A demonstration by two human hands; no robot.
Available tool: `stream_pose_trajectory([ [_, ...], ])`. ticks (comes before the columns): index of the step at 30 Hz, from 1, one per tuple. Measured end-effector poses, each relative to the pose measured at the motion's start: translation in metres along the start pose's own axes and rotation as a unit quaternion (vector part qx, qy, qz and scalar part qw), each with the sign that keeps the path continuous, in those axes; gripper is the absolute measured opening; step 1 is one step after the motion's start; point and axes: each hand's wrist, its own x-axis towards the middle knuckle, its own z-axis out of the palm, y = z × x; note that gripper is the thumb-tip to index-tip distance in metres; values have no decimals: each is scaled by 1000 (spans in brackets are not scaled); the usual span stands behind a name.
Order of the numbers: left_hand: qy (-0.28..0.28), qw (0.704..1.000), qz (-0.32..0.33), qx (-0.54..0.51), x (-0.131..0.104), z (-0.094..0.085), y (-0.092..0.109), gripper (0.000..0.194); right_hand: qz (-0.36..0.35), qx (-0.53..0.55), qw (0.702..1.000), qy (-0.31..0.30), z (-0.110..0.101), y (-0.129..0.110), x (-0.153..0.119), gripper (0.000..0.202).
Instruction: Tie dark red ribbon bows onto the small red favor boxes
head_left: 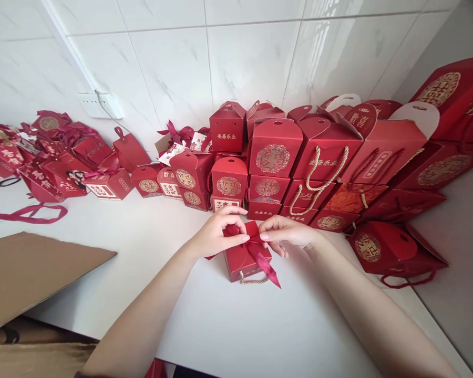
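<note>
On the white table in front of me sits a small red gift box (239,265) with a gold rope handle (254,282) at its near side. A red ribbon (267,269) is bunched in a bow at the top of the box, with one tail hanging over the front right. My left hand (223,231) pinches the ribbon from the left, thumb and index finger together. From the right, my right hand (286,232) grips the ribbon between thumb and index finger, its other fingers curled below. The knot itself is partly covered by my fingers.
Stacked red gift boxes (276,155) line the tiled wall, rising at the right. One box (396,249) lies near the right edge. More boxes with ribbons (59,157) pile up at the left, beside a loose ribbon (33,214). A cardboard flap (35,273) juts in at the lower left.
</note>
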Motion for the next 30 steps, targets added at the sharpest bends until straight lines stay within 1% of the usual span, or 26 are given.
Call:
stream_pose_trajectory([
  [2,-19,999,-21,-27,2,4,-5,22,-13,10,1000,14,0,1,1,34],
  [5,-51,995,-48,-71,4,5,-13,23,-32,20,999,33,1,4,4,34],
  [8,-61,993,-55,-87,5,4,-17,23,-41,25,998,37,0,10,7,33],
  [14,-66,994,-53,-67,4,3,-17,22,-51,44,997,43,-2,19,10,31],
  [19,-56,996,-53,-35,2,1,-11,22,-55,49,996,59,1,18,11,34],
  [21,-54,997,-47,-42,1,-2,-7,22,-57,49,995,68,1,16,10,35],
  [26,-13,995,-50,-90,0,-15,-5,21,-64,41,994,77,-1,11,6,36],
  [30,-34,997,-51,-46,-1,-28,-11,32,-52,12,998,44,-3,4,1,33],
])
